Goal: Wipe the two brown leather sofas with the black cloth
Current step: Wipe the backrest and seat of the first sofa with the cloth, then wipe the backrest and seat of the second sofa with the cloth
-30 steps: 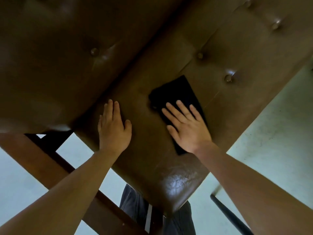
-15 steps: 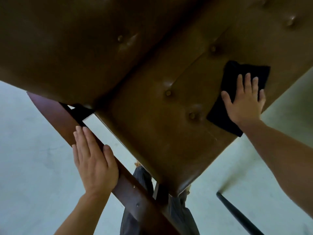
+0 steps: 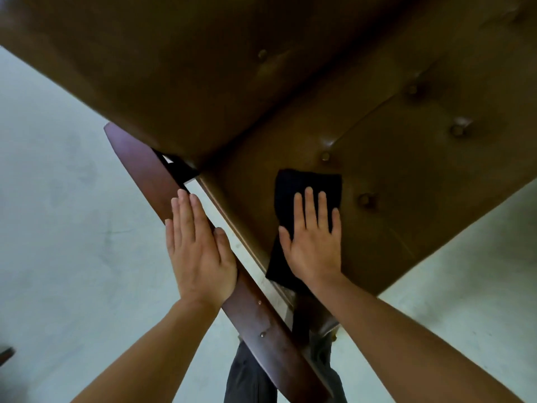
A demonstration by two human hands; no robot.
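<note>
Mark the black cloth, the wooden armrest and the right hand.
black cloth (image 3: 308, 178), head view, bare upper part above the fingertips
wooden armrest (image 3: 136, 161), head view, bare far end
right hand (image 3: 315, 248), head view, back of hand

Sofa (image 3: 406, 158): backrest and seat run off the top and right edges; top-left corner is smeared by blur.
Black cloth (image 3: 293, 187): middle and near part are covered by the right hand (image 3: 313, 245), which lies flat on it; lower corner is lost in shadow at the seat edge.
Wooden armrest (image 3: 145, 173): the stretch under the left hand (image 3: 197, 254) is hidden; near end is cut by the bottom edge. Bright specks on it are too small to tell what.
Trousers (image 3: 247, 379): mostly behind armrest and seat corner.
Dark thing (image 3: 5, 353) at the left edge: cut off, unidentifiable.
</note>
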